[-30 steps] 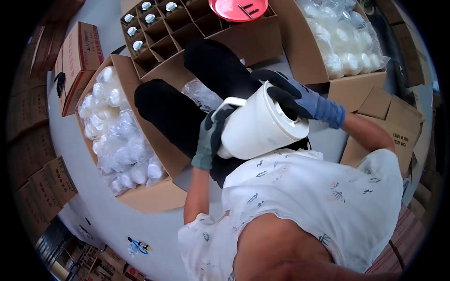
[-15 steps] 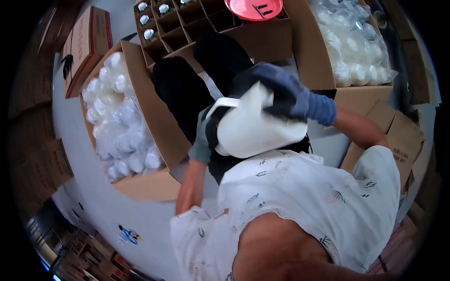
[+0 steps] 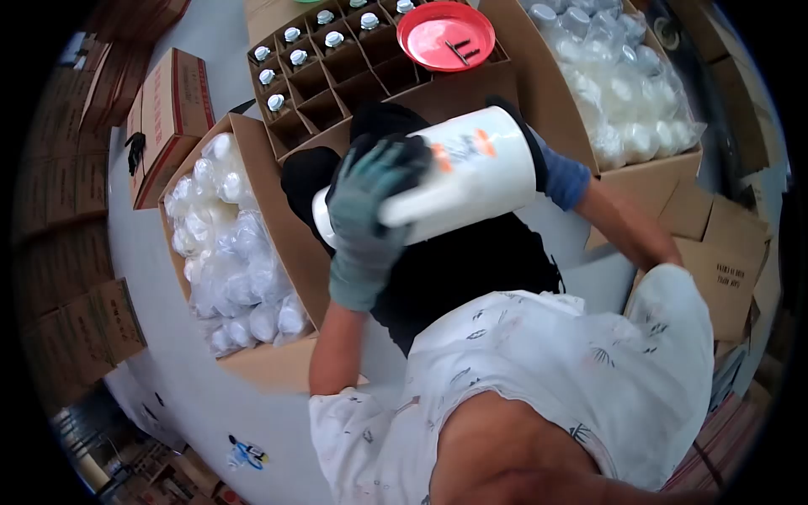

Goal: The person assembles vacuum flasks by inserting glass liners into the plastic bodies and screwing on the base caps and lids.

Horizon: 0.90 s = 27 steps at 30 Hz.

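Observation:
A white plastic jug (image 3: 492,181) with blurred orange and grey print lies on its side above my black-trousered lap. My left hand (image 3: 366,223), in a grey-green glove with a dark palm, is closed around the jug's left part near its handle. Its fingers are partly blurred. At the opposite end, my right hand (image 3: 537,151), in a blue and black glove, grips the jug's right rim. Most of the right fingers are hidden behind the jug.
Ahead stands a divided carton (image 3: 337,126) holding several silver-capped bottles (image 3: 333,39). On its corner rests a red tray (image 3: 446,38) with small dark pieces. Open boxes of bagged white containers flank me, left (image 3: 240,252) and right (image 3: 623,93). Flattened cardboard (image 3: 707,269) lies at right.
The jug has turned so its printed side shows, and has risen slightly. My left hand has moved up over its left part; my right hand has shifted from its top to the right end.

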Motion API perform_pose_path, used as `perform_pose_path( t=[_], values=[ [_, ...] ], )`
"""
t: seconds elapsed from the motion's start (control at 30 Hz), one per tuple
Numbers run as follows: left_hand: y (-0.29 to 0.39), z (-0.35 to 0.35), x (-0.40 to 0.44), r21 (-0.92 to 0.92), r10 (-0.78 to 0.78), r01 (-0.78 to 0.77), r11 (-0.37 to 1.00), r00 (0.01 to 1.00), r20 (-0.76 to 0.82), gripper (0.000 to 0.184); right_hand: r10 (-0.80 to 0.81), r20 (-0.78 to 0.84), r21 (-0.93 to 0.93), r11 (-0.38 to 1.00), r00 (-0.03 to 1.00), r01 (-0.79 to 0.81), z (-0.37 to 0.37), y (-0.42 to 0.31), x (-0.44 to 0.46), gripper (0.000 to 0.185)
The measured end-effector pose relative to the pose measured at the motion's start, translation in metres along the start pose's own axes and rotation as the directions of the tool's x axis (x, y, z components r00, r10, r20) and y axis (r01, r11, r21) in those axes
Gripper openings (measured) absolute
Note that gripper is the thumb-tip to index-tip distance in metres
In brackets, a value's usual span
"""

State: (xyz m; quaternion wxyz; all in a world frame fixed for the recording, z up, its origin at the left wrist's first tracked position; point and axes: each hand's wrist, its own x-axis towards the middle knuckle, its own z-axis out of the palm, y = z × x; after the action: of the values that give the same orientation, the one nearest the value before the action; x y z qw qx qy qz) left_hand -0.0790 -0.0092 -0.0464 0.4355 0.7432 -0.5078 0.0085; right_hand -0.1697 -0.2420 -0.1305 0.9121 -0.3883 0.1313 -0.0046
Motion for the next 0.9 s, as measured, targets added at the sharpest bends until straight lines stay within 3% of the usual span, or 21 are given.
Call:
perform_pose_path(
  t=[0.03, 0.07, 0.1, 0.17, 0.2, 0.23, 0.27, 0.3, 0.33, 0.37, 0.4, 0.47, 0.5, 0.57, 0.6, 0.63, 0.67, 0.7, 0.77, 0.83, 0.9],
  values=[
    [-0.021, -0.002, -0.008, -0.33, -0.166, 0.134, 0.935, 0.984, -0.071, 0.031, -0.139, -0.181, -0.245, 0.965, 0.974, 0.092, 0.02, -0.009, -0.001, 0.049],
    [-0.023, -0.008, -0.01, -0.431, -0.602, 0.594, 0.679, 0.787, 0.135, 0.029, -0.469, -0.025, -0.53, 0.755, 0.883, 0.386, 0.029, -0.008, 0.002, 0.048],
    [-0.028, -0.002, -0.014, -0.566, -0.724, 0.679, 0.468, 0.662, 0.195, 0.027, -0.433, 0.083, -0.518, 0.751, 0.898, 0.41, 0.026, -0.014, 0.001, 0.046],
    [-0.018, 0.006, -0.01, -0.336, -0.354, 0.299, 0.893, 0.928, -0.116, 0.029, -0.343, 0.297, -0.481, 0.753, 0.891, 0.45, 0.02, -0.027, 0.0, 0.045],
    [-0.007, 0.003, -0.002, 0.074, 0.017, -0.008, 0.997, 0.991, -0.131, 0.032, -0.176, 0.179, -0.238, 0.947, 0.968, 0.216, 0.005, -0.018, 0.011, 0.049],
    [0.008, -0.002, 0.009, 0.306, 0.128, -0.147, 0.941, 0.988, 0.082, 0.036, 0.033, 0.113, 0.059, 0.997, 0.993, -0.04, -0.007, -0.008, 0.014, 0.055],
    [0.009, -0.009, 0.014, 0.345, 0.121, -0.151, 0.926, 0.987, 0.105, 0.035, -0.219, 0.294, -0.419, 0.845, 0.93, 0.331, 0.003, -0.008, 0.015, 0.052],
    [0.003, -0.019, 0.022, 0.39, 0.122, -0.156, 0.907, 0.986, 0.112, 0.035, -0.45, 0.445, -0.7, 0.365, 0.775, 0.614, 0.013, -0.008, 0.016, 0.049],
    [-0.004, -0.029, 0.029, 0.291, 0.132, -0.145, 0.946, 0.989, 0.065, 0.026, -0.458, 0.438, -0.722, 0.334, 0.773, 0.606, 0.023, -0.013, 0.028, 0.041],
    [-0.026, -0.035, 0.023, 0.25, 0.102, -0.098, 0.963, 0.995, -0.004, 0.029, -0.473, 0.413, -0.74, 0.324, 0.778, 0.589, 0.03, -0.009, 0.035, 0.038],
    [-0.034, -0.048, 0.019, 0.13, 0.051, -0.044, 0.991, 0.997, -0.056, 0.034, -0.339, 0.373, -0.692, 0.518, 0.864, 0.502, 0.017, -0.016, 0.059, 0.039],
    [-0.058, -0.077, -0.011, -0.187, -0.356, 0.324, 0.927, 0.919, -0.169, 0.038, -0.044, 0.262, -0.56, 0.806, 0.964, 0.189, -0.008, -0.028, 0.107, 0.042],
    [-0.056, -0.09, -0.012, -0.215, -0.539, 0.502, 0.838, 0.823, -0.18, 0.04, -0.2, 0.227, -0.861, 0.416, 0.953, 0.292, -0.048, -0.031, 0.151, 0.048],
    [-0.084, -0.112, -0.051, -0.377, -0.733, 0.634, 0.675, 0.633, -0.249, 0.032, -0.363, 0.057, -0.995, -0.101, 0.93, 0.021, -0.114, -0.039, 0.219, 0.056],
    [-0.093, -0.111, -0.061, -0.638, -0.854, 0.591, 0.494, 0.467, -0.229, 0.032, -0.233, -0.179, -0.962, -0.164, 0.956, -0.22, -0.123, -0.05, 0.242, 0.053],
    [-0.109, -0.113, -0.079, -0.589, -0.858, 0.647, 0.484, 0.483, -0.174, 0.032, -0.287, -0.17, -0.93, -0.268, 0.943, -0.249, -0.151, -0.043, 0.261, 0.049],
    [-0.123, -0.111, -0.096, -0.691, -0.88, 0.596, 0.409, 0.458, -0.126, 0.037, -0.279, -0.145, -0.847, -0.461, 0.949, -0.265, -0.181, -0.033, 0.284, 0.049],
    [-0.133, -0.109, -0.11, -0.78, -0.898, 0.537, 0.323, 0.433, -0.074, 0.043, -0.269, -0.168, -0.816, -0.501, 0.949, -0.286, -0.187, -0.028, 0.291, 0.048],
    [-0.139, -0.098, -0.131, -0.652, -0.898, 0.638, 0.41, 0.409, -0.164, 0.038, -0.232, -0.2, -0.752, -0.587, 0.952, -0.301, -0.188, -0.013, 0.305, 0.045],
    [-0.137, -0.094, -0.136, -0.877, -0.961, 0.446, 0.179, 0.27, -0.059, 0.043, -0.215, 0.109, -0.681, -0.728, 0.971, -0.084, -0.232, 0.009, 0.326, 0.046],
    [-0.144, -0.103, -0.152, -0.761, -0.945, 0.579, 0.292, 0.298, -0.136, 0.041, -0.109, -0.312, -0.93, -0.169, 0.944, -0.327, -0.159, -0.027, 0.312, 0.047]
  ],
)
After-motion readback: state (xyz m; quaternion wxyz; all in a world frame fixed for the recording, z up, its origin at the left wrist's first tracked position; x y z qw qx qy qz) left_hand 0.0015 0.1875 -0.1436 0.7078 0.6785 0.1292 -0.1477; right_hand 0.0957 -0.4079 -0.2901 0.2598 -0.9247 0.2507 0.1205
